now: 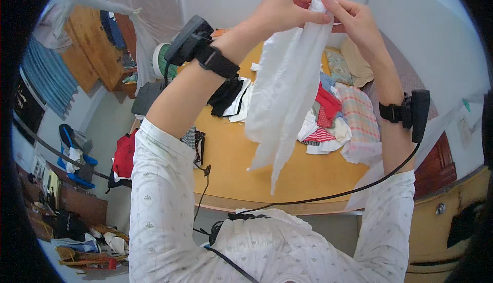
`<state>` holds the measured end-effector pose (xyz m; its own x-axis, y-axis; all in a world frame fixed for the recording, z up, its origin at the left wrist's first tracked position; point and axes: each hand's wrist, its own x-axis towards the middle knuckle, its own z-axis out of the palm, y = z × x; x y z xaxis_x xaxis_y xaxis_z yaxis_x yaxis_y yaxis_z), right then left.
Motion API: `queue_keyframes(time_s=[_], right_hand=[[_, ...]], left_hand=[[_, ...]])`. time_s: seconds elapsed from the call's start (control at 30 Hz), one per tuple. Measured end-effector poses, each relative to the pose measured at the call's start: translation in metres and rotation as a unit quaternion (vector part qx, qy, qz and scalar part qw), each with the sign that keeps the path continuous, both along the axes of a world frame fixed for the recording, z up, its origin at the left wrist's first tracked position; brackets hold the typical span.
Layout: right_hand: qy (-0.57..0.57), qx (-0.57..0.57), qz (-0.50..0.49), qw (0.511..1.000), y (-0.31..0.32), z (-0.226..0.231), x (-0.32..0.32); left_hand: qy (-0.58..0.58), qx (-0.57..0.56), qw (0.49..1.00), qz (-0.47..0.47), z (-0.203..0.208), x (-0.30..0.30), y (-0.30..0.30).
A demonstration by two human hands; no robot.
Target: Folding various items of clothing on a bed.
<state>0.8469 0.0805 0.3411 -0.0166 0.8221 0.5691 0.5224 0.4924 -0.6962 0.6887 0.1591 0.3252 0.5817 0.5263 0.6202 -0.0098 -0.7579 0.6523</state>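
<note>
At upper centre, your left hand (286,10) and right hand (358,22) pinched the white cloth (285,80), seemingly straightening it. Spreading it evenly seemed called for next.

Arms (179,95) raised, left hand (282,10) near right hand (361,25), fingers (317,17) pinching, wrists bent

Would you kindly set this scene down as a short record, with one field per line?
Left hand: pinching white cloth, upper end
Right hand: pinching the same end
White cloth state: hanging, lower end tapering to points
Beneath: yellow surface
Left of cloth: black fabric
Right of cloth: red fabric, plaid fabric
Wrists: black strapped devices
</note>
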Motion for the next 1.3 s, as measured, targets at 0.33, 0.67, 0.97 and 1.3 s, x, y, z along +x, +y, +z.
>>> queue_keyframes(time_s=[0.33,0.67,0.97,1.3], right_hand=[[-0.065,-0.031,-0.033,0.997,-0.003,-0.013,0.038],[-0.128,0.100,-0.217,0.963,0.001,-0.006,0.135],[-0.262,0.137,-0.277,0.914,-0.005,0.020,0.136],[-0.280,0.151,-0.294,0.901,0.000,0.022,0.130]], left_hand=[[0.094,-0.096,0.987,-0.093,-0.008,-0.027,0.046],[0.075,0.108,0.986,0.104,0.001,-0.064,0.107],[0.037,0.109,0.974,0.197,0.032,-0.064,0.094],[0.024,0.228,0.939,0.257,0.037,-0.073,0.094]])
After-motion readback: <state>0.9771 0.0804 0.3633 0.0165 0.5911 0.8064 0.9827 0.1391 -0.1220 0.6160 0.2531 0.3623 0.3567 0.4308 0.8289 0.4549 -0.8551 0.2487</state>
